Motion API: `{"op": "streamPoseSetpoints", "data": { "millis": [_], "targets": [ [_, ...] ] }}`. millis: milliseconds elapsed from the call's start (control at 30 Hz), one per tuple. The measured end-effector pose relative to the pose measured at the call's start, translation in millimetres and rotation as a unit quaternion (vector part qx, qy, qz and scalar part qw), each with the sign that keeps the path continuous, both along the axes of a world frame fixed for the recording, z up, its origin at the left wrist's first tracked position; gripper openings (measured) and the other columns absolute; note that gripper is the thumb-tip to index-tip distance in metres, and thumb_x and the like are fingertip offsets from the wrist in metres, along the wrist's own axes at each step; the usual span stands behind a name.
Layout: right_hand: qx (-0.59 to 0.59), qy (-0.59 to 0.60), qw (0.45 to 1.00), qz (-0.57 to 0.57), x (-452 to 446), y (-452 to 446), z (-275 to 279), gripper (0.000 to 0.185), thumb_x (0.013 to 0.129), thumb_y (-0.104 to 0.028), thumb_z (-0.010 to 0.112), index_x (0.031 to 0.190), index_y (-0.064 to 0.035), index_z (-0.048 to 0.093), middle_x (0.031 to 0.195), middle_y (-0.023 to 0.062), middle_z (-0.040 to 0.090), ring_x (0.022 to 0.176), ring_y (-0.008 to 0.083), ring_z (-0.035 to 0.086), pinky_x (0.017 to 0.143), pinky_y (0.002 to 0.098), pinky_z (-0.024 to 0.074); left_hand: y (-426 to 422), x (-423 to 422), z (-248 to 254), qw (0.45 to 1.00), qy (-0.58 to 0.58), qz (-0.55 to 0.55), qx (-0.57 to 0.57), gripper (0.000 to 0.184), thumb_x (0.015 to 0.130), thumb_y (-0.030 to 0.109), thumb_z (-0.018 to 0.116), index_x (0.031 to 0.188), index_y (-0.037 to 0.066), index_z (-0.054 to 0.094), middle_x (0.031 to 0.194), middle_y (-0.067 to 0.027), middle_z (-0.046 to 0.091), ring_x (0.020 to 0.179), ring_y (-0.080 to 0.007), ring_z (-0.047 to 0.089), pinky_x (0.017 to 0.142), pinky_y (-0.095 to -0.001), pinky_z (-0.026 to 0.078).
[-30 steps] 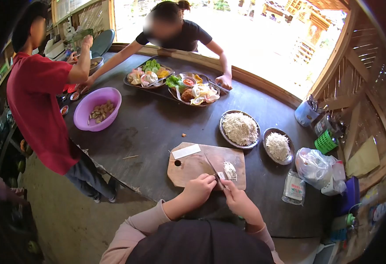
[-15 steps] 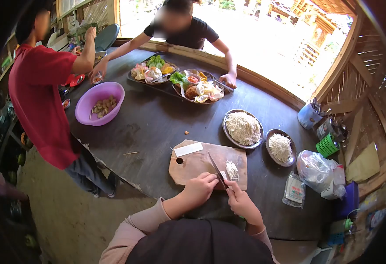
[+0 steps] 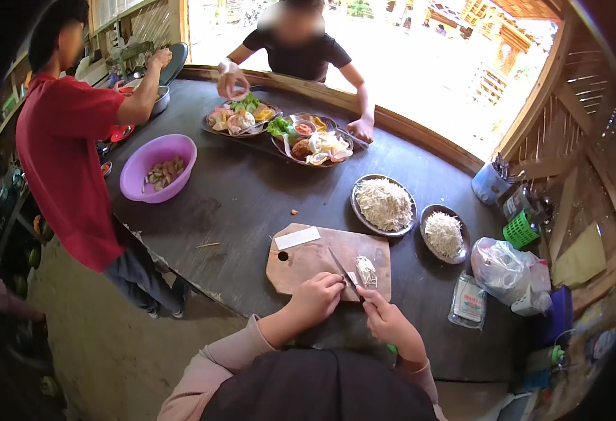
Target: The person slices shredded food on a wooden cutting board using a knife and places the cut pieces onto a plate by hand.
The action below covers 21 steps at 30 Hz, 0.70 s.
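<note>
My right hand (image 3: 391, 324) grips a kitchen knife (image 3: 339, 264), its blade slanting up and left over the wooden cutting board (image 3: 311, 270). Close beside the blade, my left hand (image 3: 316, 300) rests on the board with fingers curled; what lies under the fingertips is mostly hidden. A small pale piece (image 3: 352, 278) shows against the blade. Just right of the knife is a little pile of thin white shreds (image 3: 366, 271). A flat white slab (image 3: 297, 238) lies near the board's far left corner.
Two bowls of white shreds (image 3: 384, 203) (image 3: 445, 234) stand beyond the board. Farther back are two plates of food (image 3: 313, 140) (image 3: 241, 116). A purple basin (image 3: 132, 168) is left, a plastic bag (image 3: 501, 270) right. A person in red (image 3: 69, 161) and one in black (image 3: 297, 50) work nearby.
The person in black has moved a small clear cup from the table's left side to above the left plate. The person in red has lowered a raised hand. My hands stay at the board.
</note>
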State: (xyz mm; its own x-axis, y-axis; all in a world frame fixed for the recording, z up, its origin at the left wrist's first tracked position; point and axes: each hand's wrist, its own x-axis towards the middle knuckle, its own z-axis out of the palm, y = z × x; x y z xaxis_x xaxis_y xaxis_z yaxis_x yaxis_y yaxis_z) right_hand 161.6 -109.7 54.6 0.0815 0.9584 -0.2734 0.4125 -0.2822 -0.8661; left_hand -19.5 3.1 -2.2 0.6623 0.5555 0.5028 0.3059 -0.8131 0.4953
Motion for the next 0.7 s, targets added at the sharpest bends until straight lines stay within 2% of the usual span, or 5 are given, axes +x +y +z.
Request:
{"op": "streamPoseSetpoints", "data": {
  "millis": [67,267,500,567,700],
  "targets": [
    [0.009,-0.045,0.999,-0.004,-5.5,-5.6,5.8,0.034,0.104,-0.018,0.048,0.137,-0.0136,0.051,0.071,0.0221,0.059,0.057,0.0291,0.058,0.064,0.0388,0.0496,-0.4,0.2,-1.5,1.000,-0.003,0.001,0.000,0.019,0.082,0.010,0.067,0.099,0.002,0.071,0.110,-0.0097,0.068,0.104,-0.0276,0.063,0.088,-0.0365,0.053],
    [0.089,-0.095,0.992,0.009,-19.0,-7.5,5.3,0.034,0.103,-0.015,0.048,0.137,-0.0129,0.048,0.082,0.0306,0.062,0.072,0.0448,0.065,0.068,0.0437,0.0503,0.9,-0.7,-1.5,0.999,0.008,-0.010,0.030,0.022,0.080,0.009,0.066,0.100,0.000,0.069,0.107,-0.0092,0.066,0.105,-0.0264,0.062,0.087,-0.0361,0.053],
    [-0.011,-0.089,0.996,0.001,-15.4,-4.4,15.4,0.033,0.102,-0.013,0.049,0.135,-0.0103,0.048,0.082,0.0310,0.063,0.078,0.0484,0.065,0.069,0.0471,0.0508,-0.4,0.2,0.9,0.999,0.039,-0.003,0.037,0.017,0.082,0.011,0.067,0.095,0.001,0.070,0.107,-0.0088,0.068,0.104,-0.0266,0.064,0.087,-0.0355,0.054],
    [0.101,-0.111,0.989,0.018,-16.1,-9.6,3.6,0.034,0.103,-0.015,0.048,0.136,-0.0123,0.049,0.064,0.0216,0.057,0.056,0.0330,0.061,0.059,0.0408,0.0477,-0.4,-1.4,0.0,0.998,0.042,-0.004,0.039,0.017,0.082,0.011,0.066,0.095,0.002,0.070,0.107,-0.0085,0.068,0.104,-0.0264,0.064,0.086,-0.0352,0.054],
    [0.136,-0.101,0.986,0.008,-16.1,-3.9,-13.5,0.033,0.103,-0.015,0.047,0.136,-0.0126,0.049,0.065,0.0223,0.058,0.057,0.0335,0.062,0.059,0.0409,0.0475,-0.3,-0.9,2.5,0.998,0.039,-0.001,0.044,0.016,0.082,0.011,0.066,0.095,0.002,0.070,0.107,-0.0079,0.068,0.104,-0.0258,0.064,0.086,-0.0349,0.054]
  ]
}}
